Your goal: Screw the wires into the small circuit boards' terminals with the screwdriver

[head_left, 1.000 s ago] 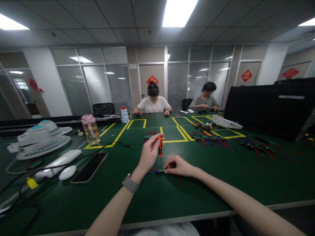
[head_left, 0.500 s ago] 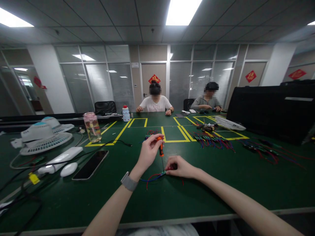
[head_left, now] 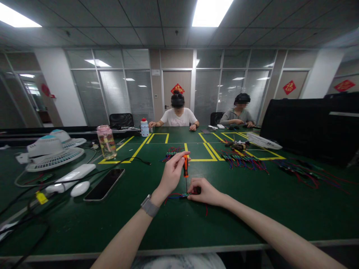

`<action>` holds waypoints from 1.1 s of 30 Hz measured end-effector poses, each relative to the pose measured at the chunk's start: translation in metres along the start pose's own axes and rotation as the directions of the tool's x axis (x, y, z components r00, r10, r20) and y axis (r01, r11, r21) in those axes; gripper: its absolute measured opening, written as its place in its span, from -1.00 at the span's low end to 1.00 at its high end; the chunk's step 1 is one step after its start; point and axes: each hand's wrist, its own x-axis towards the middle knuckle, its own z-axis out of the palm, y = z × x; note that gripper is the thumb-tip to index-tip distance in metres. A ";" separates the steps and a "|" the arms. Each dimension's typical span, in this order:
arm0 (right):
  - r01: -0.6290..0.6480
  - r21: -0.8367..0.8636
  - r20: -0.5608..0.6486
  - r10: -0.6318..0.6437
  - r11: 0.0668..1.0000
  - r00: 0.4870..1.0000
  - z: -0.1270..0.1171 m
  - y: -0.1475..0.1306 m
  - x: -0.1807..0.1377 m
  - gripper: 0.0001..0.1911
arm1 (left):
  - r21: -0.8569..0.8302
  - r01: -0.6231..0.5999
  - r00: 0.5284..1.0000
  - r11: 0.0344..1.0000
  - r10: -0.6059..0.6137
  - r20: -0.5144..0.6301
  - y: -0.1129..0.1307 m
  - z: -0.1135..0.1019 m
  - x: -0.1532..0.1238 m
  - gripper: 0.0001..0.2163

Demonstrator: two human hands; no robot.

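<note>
My left hand (head_left: 171, 174) is closed round the orange handle of a small screwdriver (head_left: 185, 168), held upright with its tip down on a small green connector block (head_left: 183, 195). Red and blue wires (head_left: 171, 196) trail from that block across the green table (head_left: 196, 224). My right hand (head_left: 204, 191) pinches the block and presses it to the tabletop. A grey watch (head_left: 149, 206) sits on my left wrist.
A black phone (head_left: 104, 179), a white mouse (head_left: 80, 188), a white box (head_left: 73, 173) and two fans (head_left: 52, 153) lie left. A pink-lidded bottle (head_left: 106, 142) stands behind. Wire bundles (head_left: 242, 160) lie right, beside a black case (head_left: 308, 127). Two people sit across.
The screwdriver has come down from a raised tilt to stand upright on the block. The loose wires have drawn in closer beneath my hands.
</note>
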 end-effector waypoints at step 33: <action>0.007 -0.008 -0.003 -0.007 1.000 1.000 0.001 0.001 0.000 -0.88 | -0.146 0.052 0.998 0.988 -0.056 -0.025 0.002 0.001 0.002 -0.76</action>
